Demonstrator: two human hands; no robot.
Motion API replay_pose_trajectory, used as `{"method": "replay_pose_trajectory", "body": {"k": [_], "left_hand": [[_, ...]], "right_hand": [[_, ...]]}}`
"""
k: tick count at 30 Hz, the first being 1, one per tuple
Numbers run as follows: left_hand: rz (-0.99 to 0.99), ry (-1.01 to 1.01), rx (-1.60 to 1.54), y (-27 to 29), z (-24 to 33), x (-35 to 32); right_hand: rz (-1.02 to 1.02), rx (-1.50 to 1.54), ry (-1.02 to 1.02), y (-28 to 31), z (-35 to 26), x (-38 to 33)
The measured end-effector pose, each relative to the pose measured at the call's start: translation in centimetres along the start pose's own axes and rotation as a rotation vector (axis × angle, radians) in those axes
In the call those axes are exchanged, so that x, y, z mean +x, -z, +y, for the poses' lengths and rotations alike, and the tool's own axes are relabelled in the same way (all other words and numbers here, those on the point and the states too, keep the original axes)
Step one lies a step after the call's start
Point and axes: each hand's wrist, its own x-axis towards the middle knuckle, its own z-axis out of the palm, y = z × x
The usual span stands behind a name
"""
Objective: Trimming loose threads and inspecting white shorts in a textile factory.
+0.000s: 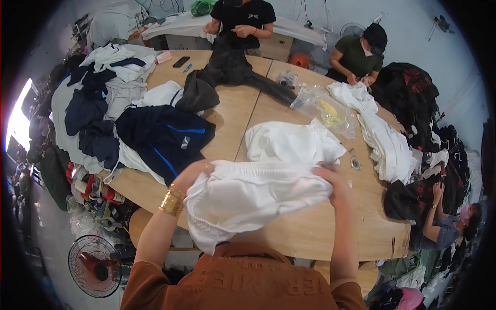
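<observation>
A white garment with a gathered elastic waistband (253, 194) is stretched between my hands over the near side of the table. My left hand (194, 174), with a gold bracelet at the wrist, is closed on its left end. At the other end of the band, my right hand (333, 181) grips the fabric, slightly blurred. Part of each hand's fingers is hidden by the cloth. Just beyond it, another white garment (289, 139) lies crumpled on the wooden table (235, 116).
Navy shorts with blue piping (165, 137) and a garment pile (116, 77) lie left. Dark clothing (227, 67) stretches across the back near a phone (181, 62). A clear plastic bag (323, 106) and white garments (385, 144) lie right. Three people work around the table. A fan (95, 266) stands lower left.
</observation>
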Motion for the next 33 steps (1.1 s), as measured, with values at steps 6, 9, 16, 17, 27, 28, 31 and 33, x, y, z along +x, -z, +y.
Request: {"method": "replay_pose_trajectory", "body": {"k": [6,9,16,17,27,28,31,33], "left_hand": [[0.194,0.067,1.009,7.8,-13.6,5.7],[0.520,-0.449,1.458,4.3,-13.5,5.2],[0.043,-0.543,1.358,0.1,-16.7,7.2],[0.096,-0.504,1.370,0.1,-16.8,7.4],[0.032,-0.411,1.333,0.7,-16.6,8.3],[0.019,-0.423,1.325,0.7,-16.4,8.3],[-0.006,-0.462,1.305,0.2,-16.0,8.3],[-0.017,-0.490,1.295,-0.1,-15.9,8.6]], "right_hand": [[0.299,-1.146,0.448,2.1,17.5,7.4],[0.347,-0.994,0.433,0.7,18.2,6.0],[0.122,-0.722,0.251,-4.7,21.7,3.5],[0.109,-0.861,0.296,-5.2,22.0,3.5],[0.179,-0.872,0.104,-6.1,22.2,4.6],[0.185,-0.872,0.098,-5.8,22.0,4.5],[0.157,-0.768,0.113,-5.4,21.6,3.9],[0.139,-0.553,0.125,-5.7,21.5,3.5]]}}
